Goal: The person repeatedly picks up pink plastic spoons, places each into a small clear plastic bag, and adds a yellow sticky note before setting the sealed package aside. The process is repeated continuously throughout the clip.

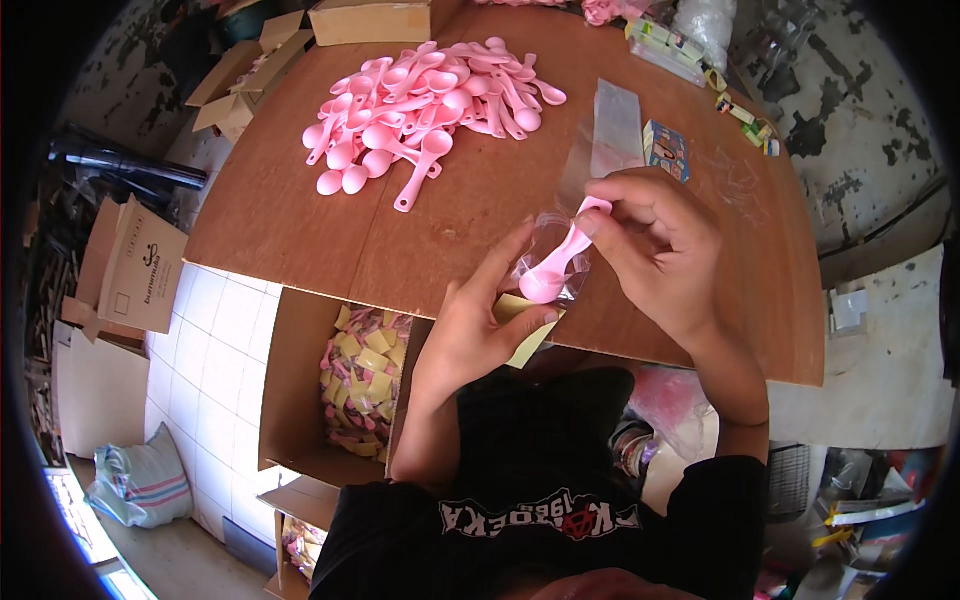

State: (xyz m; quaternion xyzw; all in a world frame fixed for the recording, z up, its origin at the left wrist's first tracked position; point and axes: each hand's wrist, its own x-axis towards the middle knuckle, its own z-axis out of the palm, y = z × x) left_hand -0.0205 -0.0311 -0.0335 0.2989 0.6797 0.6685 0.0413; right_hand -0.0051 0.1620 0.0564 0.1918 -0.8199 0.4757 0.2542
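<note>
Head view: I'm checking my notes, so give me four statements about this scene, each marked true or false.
1. A heap of pink plastic spoons lies on the brown wooden table. True.
2. Both hands are empty. False: the right hand grips a pink plastic spoon by its handle.
3. An open brown cardboard box holds yellow and pink pieces. True.
4. The heap lies to the right of the right hand. False: it lies to its left.
</note>
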